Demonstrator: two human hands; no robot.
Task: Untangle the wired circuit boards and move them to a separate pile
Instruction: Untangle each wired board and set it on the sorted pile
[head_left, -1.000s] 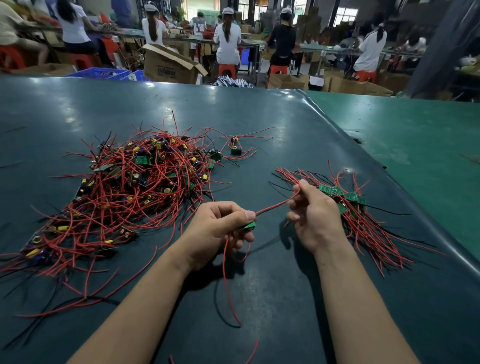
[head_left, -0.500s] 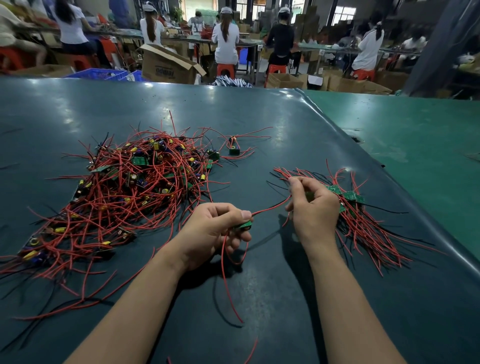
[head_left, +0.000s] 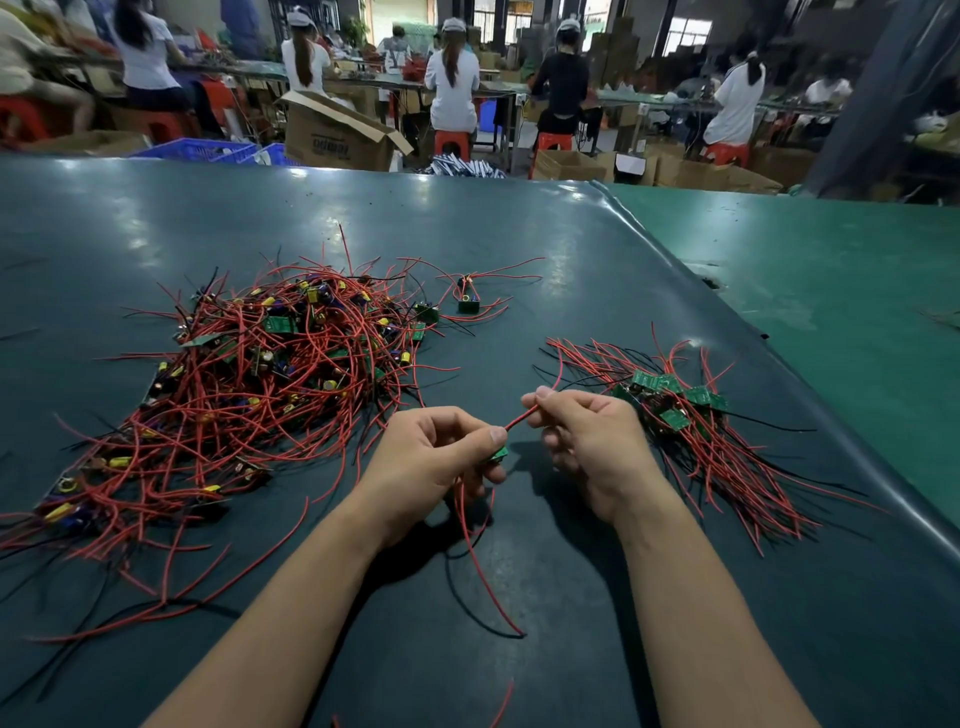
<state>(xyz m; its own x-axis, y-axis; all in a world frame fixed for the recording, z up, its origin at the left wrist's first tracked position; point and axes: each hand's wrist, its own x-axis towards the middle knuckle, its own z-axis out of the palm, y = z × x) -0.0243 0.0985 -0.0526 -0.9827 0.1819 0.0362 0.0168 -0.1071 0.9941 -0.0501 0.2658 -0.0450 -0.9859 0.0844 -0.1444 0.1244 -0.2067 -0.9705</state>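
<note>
Item held: one small green circuit board (head_left: 500, 454), pinched between thumb and curled fingers of my left hand (head_left: 439, 457). Its red wire (head_left: 521, 417) runs taut to my right hand (head_left: 587, 441), fingers curled, pinching it. Tangled pile (head_left: 260, 384): left on the dark tabletop (head_left: 519, 234). Sorted pile (head_left: 691, 415): just right of my right hand.

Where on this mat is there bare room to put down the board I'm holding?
Bare mat lies between the tangled heap and the sorted pile, beyond your left hand and right hand. The far stretch behind both piles is also bare. The left side is crowded with loose wires.
</note>
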